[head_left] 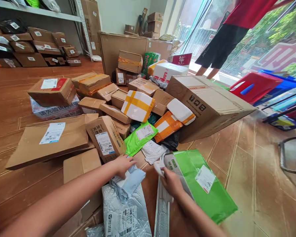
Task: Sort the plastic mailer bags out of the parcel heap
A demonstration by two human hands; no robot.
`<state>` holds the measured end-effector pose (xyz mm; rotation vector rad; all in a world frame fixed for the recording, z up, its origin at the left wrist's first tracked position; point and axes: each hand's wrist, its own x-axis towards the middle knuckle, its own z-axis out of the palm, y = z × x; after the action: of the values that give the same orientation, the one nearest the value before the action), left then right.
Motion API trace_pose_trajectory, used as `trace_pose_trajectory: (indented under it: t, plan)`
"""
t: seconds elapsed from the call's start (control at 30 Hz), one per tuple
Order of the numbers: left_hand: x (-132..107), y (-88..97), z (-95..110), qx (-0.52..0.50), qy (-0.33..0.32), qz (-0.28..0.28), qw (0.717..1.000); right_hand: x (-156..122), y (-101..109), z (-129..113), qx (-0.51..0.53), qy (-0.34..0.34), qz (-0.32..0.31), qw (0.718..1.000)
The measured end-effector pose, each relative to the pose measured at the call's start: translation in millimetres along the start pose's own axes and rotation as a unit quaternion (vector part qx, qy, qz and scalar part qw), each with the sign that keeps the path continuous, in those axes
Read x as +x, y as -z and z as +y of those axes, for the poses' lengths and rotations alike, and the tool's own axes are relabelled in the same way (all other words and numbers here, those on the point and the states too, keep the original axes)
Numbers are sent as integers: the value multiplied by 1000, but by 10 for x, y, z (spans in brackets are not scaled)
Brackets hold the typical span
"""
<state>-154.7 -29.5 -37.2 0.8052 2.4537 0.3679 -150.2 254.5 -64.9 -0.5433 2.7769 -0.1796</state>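
Note:
My left hand reaches down onto a small light-blue plastic mailer bag, its fingers bent around the crumpled top. Under that bag lies a silver-grey padded mailer with a printed barcode label. In my right hand is a white handheld device shaped like a barcode scanner, partly hidden by the fingers. It is above a long, narrow wrapped package, to the left of a large green parcel with a white label.
A pile of cardboard boxes, a bright green mailer and taped parcels covers the floor ahead. A large carton leans at right. Shelving with boxes stands at back left. Another person stands by the window near a red stool.

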Motion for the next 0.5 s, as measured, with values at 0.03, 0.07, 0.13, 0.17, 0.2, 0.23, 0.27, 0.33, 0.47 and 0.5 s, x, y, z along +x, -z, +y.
trace_pose_trajectory:
  t: [0.03,0.07,0.13,0.17,0.2,0.23,0.27,0.33,0.47,0.5]
  plan:
    - [60,31,-7,-2,9,-12,1000,-84,-36,-91,15,29,7,999]
    - [104,46,1,-4,10,-11,1000,-156,-85,-172,28,53,14,998]
    - [126,37,52,-10,-9,1,1000,-254,-178,-267,55,77,37,995]
    - [98,9,86,-15,-25,11,1000,-282,-201,-277,70,78,55,993]
    - [42,-38,122,-24,-40,30,998,-300,-199,-270,85,74,77,991]
    - [-39,-108,158,-40,-45,60,996,-311,-170,-258,97,66,101,988]
    - [-140,-203,193,-63,-36,106,992,-317,-116,-255,112,58,133,983]
    - [-381,-460,266,-137,39,234,962,-315,34,-331,157,63,205,964]
    - [-785,-1006,420,-355,260,365,820,-223,246,-917,259,127,222,932]
    - [-829,-1091,445,-415,301,357,781,-179,249,-1110,270,139,165,939]
